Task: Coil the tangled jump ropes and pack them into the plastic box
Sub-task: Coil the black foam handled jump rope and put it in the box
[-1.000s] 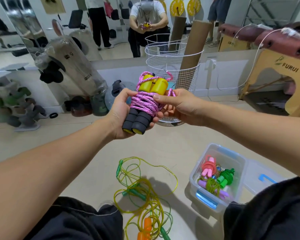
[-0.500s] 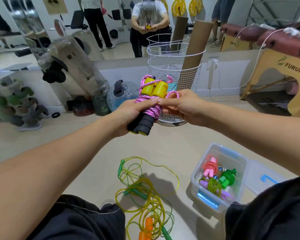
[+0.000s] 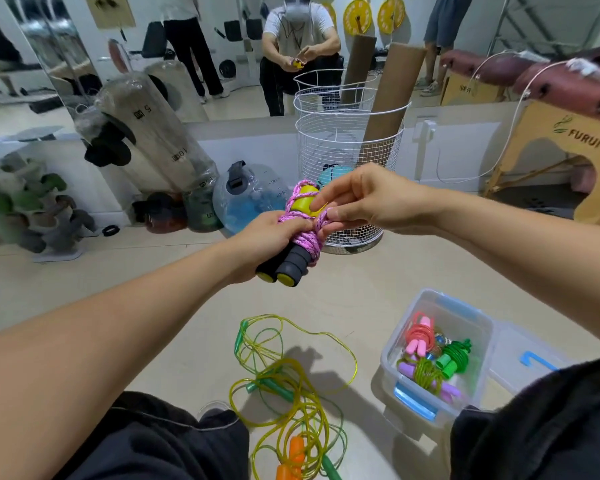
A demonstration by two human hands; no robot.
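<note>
**Two hands securing the pink rope's last turn**

Left hand [image 3: 264, 240] clasps the pink jump rope [image 3: 300, 233] coiled round its handles, held above the floor; right hand [image 3: 357, 202] pinches the loose loop. Tuck it snugly under a turn before dropping the bundle into the plastic box [image 3: 478, 327]

Pink rope [image 3: 303, 233]: braided cord, matt. Handles [image 3: 293, 263]: matt foam grip. Plastic box [image 3: 478, 327]: clear, glossy. Floor ropes [image 3: 291, 386]: translucent glossy plastic. Basket [image 3: 347, 143]: white wire mesh.
</note>
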